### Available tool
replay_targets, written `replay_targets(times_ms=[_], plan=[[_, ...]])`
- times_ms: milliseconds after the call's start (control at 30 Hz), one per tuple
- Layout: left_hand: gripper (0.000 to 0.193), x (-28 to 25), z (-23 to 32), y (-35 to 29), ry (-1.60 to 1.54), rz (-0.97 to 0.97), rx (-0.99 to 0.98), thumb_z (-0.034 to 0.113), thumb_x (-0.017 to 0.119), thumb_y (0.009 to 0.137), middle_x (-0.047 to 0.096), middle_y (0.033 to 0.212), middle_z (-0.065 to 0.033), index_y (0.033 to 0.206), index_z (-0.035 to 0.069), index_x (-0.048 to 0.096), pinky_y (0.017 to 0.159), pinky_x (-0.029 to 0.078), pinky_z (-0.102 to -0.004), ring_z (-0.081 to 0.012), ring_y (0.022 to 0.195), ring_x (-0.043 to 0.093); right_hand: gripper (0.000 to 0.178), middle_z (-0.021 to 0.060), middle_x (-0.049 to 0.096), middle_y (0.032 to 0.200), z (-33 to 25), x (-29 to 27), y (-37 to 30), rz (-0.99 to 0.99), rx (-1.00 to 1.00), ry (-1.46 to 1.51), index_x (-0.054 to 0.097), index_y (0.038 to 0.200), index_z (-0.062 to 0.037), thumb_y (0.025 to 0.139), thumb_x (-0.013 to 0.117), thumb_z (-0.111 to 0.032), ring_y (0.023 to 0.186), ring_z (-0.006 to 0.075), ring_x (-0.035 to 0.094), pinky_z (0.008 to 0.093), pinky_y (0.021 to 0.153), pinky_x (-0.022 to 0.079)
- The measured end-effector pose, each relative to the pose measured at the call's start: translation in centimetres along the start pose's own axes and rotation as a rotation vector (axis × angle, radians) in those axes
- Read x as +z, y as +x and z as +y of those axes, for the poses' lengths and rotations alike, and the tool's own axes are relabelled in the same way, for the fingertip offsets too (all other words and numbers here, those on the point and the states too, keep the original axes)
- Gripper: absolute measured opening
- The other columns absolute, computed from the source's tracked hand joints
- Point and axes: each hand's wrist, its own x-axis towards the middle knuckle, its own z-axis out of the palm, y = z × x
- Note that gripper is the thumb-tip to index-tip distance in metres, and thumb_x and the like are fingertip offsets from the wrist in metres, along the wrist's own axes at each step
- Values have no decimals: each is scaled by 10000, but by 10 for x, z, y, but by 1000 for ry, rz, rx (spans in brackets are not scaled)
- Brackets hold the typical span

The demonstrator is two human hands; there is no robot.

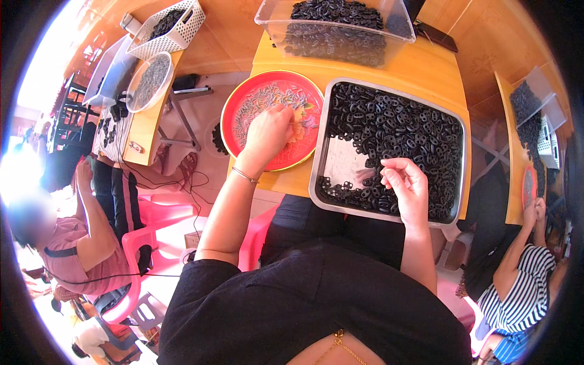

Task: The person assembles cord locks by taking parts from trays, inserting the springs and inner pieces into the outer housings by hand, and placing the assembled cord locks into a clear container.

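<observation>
On the wooden table a round red plate with a yellow rim holds many small grey pin-like pieces. My left hand is over this plate with its fingers curled together; what they pinch is hidden. Beside the plate lies a rectangular metal tray full of small black plastic pieces with holes, with bare metal showing at its left. Above the front part of the tray, my right hand has thumb and forefinger brought together. Whether a black piece is between those fingertips is too small to tell.
A clear plastic bin of black pieces stands at the table's far edge. At left, another table bears a white basket and a round tub. People sit at both sides, one on a pink chair; another's hands are at right.
</observation>
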Motion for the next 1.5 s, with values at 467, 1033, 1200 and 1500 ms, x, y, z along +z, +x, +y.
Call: replay_targets(times_ms=[467,1033,1200,1500], plan=[[107,2,-2,8,5,-16,-40,105,587,630,550,755,-129,703,31,562,636,457,-402,-320,739,564,152,11,579,773,-1,-13,5,48,-26,-2,578,967,9,824,562,-40,671,53,512,181,613,414],[98,-17,29,-12,-630,153,-78,-23,613,704,551,696,-52,794,12,603,530,417,-224,-101,573,520,234,107,608,984,-32,-75,98,149,-275,-671,580,987,-29,769,626,-98,829,176,603,270,710,480],[76,-16,42,-21,-859,94,-158,-33,601,738,546,747,-29,797,13,593,552,411,-190,-71,617,515,410,164,552,1112,-17,-164,223,238,-369,-1026,449,1159,-29,793,587,-153,1050,306,516,359,889,406],[88,-11,51,-20,-962,61,-229,-44,617,727,574,771,-36,789,13,594,569,432,-195,-83,668,537,617,209,505,1157,17,-231,376,415,-220,-1398,303,1268,17,705,545,-59,1100,363,451,400,940,369]])
